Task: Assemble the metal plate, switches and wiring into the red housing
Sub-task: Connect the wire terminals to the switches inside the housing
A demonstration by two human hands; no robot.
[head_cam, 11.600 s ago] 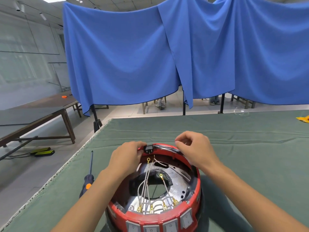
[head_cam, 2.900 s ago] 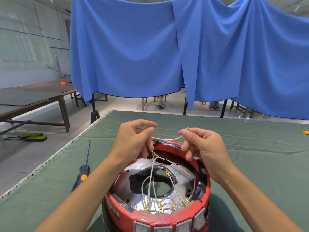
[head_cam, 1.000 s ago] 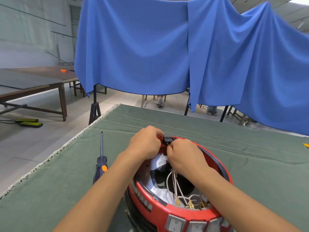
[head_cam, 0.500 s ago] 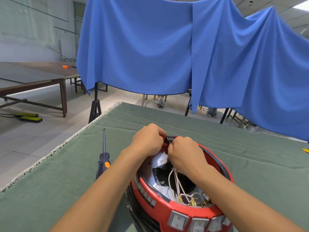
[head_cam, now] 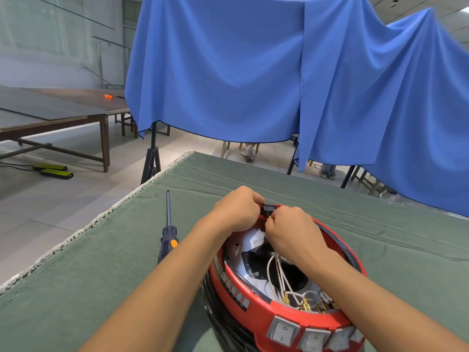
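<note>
Both hands have stayed put: left hand (head_cam: 237, 209) and right hand (head_cam: 291, 231) pinching the black switch (head_cam: 268, 209).

Both bare forearms reach forward from the lower edge of the view and converge toward the middle. The left hand (head_cam: 237, 209) is balled with its back facing up, knuckles raised and fingers curled under, gripping the far rim of the round red plastic housing (head_cam: 256, 311). The right hand (head_cam: 291, 231) sits just beside it, almost touching, its fingers curled and pinching a small brass-coloured wire terminal (head_cam: 269, 217) at the fingertips. Both wrists are straight.
</note>
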